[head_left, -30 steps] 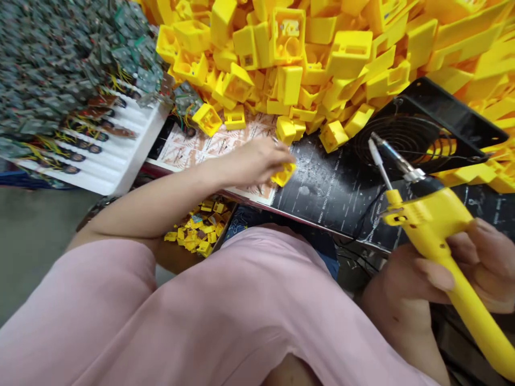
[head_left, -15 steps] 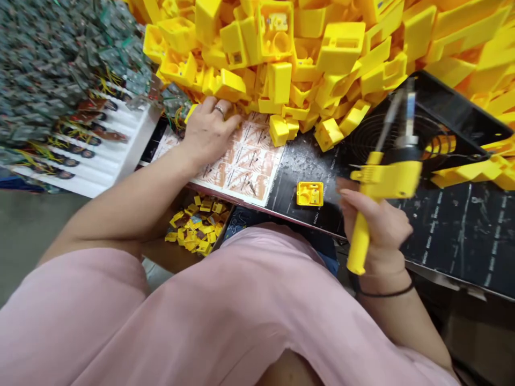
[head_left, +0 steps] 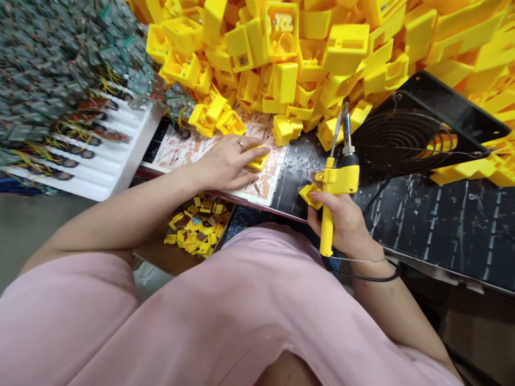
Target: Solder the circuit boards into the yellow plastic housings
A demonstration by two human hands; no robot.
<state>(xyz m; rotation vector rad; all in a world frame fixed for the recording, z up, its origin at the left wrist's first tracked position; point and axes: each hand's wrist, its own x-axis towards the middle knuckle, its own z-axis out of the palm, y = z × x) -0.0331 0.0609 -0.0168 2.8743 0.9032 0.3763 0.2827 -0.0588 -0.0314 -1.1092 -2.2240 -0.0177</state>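
My left hand (head_left: 223, 165) is over the printed sheet (head_left: 173, 147), its fingers closed around a small yellow plastic housing (head_left: 259, 161), partly hidden by them. In my right hand (head_left: 348, 222) is a yellow soldering gun (head_left: 340, 179), its metal tip and solder feed tube pointing away from me. A second small yellow housing (head_left: 309, 194) sits tilted at the fingertips of that same hand, near the table's front edge. Whether those fingers grip it or only touch it, I cannot tell. A thin solder wire (head_left: 358, 260) trails from the gun's handle end past my wrist.
A large heap of yellow housings (head_left: 285, 83) fills the back. At the right stands a black fan (head_left: 396, 134). Wired circuit boards (head_left: 72, 64) are piled at the left beside a white foam tray (head_left: 120, 161). Below the edge, a box holds small yellow parts (head_left: 193, 228).
My left hand has come back from the heap toward me and right, with a housing in it. My right hand has moved left with the soldering gun to the other housing, which is now tilted.
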